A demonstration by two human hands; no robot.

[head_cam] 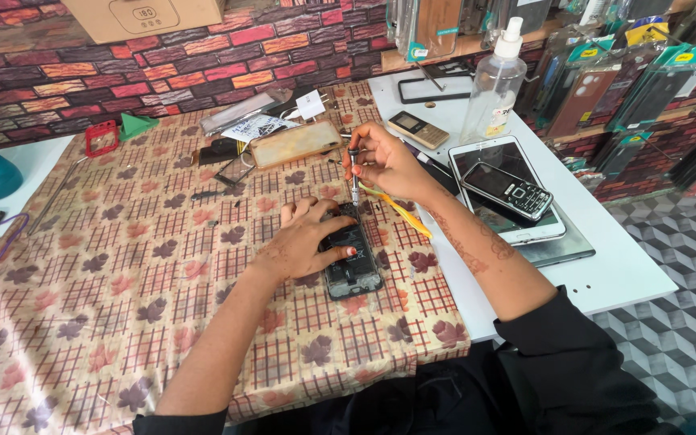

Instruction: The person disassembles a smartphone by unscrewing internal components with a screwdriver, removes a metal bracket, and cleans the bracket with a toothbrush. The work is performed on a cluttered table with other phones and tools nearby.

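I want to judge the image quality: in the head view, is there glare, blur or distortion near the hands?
Head view: daylight is even and shadows are soft; the right hand and screwdriver look slightly soft; the opened phone under the left hand is sharp; table edges bend from the wide lens.

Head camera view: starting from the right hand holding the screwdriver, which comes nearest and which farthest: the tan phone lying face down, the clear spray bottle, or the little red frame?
From the right hand:
1. Tan phone, just to its left on the patterned cloth.
2. Spray bottle, up and to its right on the white table.
3. Red frame, far left near the brick wall.
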